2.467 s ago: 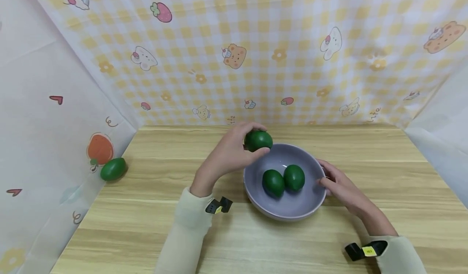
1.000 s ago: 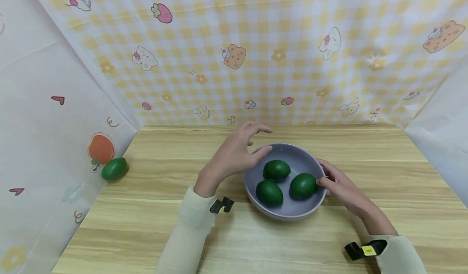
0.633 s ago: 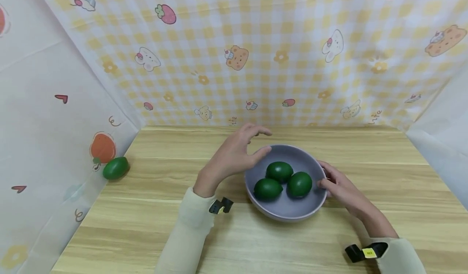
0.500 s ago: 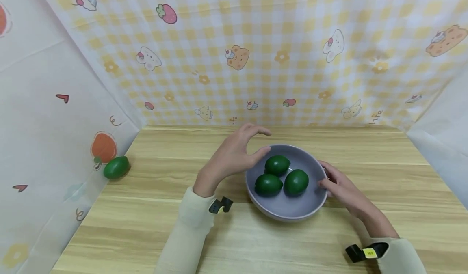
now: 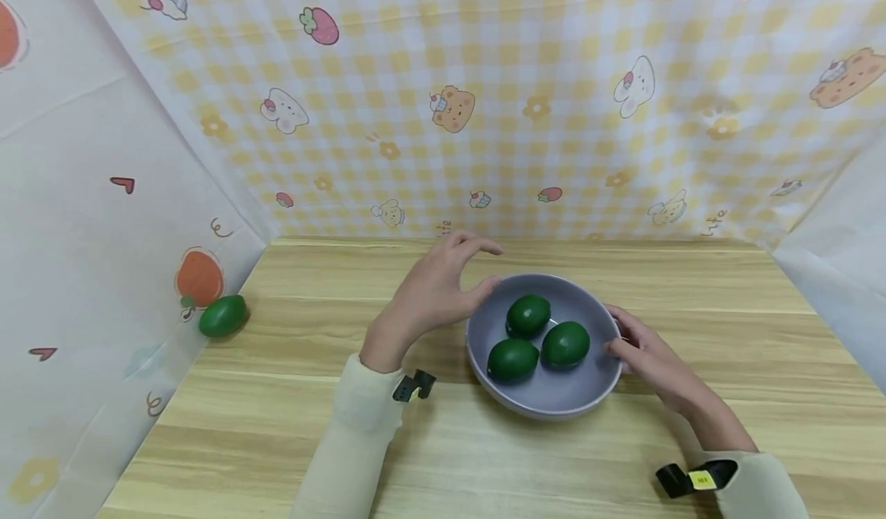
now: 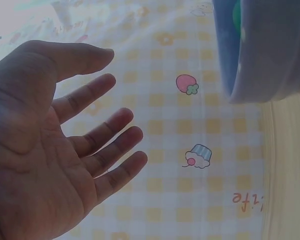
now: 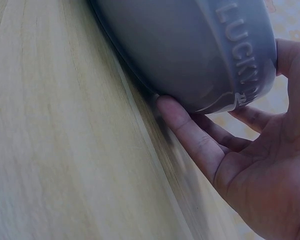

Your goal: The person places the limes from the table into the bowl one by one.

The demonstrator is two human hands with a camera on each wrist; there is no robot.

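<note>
Right hand (image 5: 647, 357) gripped grey bowl (image 5: 564, 392) of 3 green fruits (image 5: 565, 344)

Its thumb lay over the rim, fingers against the outer wall. The left hand (image 5: 431, 292) hung empty just beside the opposite rim, thumb and fingers wide apart. A 4th green fruit (image 5: 223, 316) lay well apart, at the wooden table's (image 5: 325, 311) left edge.

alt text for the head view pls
A right hand holds a grey-purple bowl containing three green fruits; the left hand hovers near its rim, holding nothing. A fourth green fruit lies far left on the wooden table.
</note>
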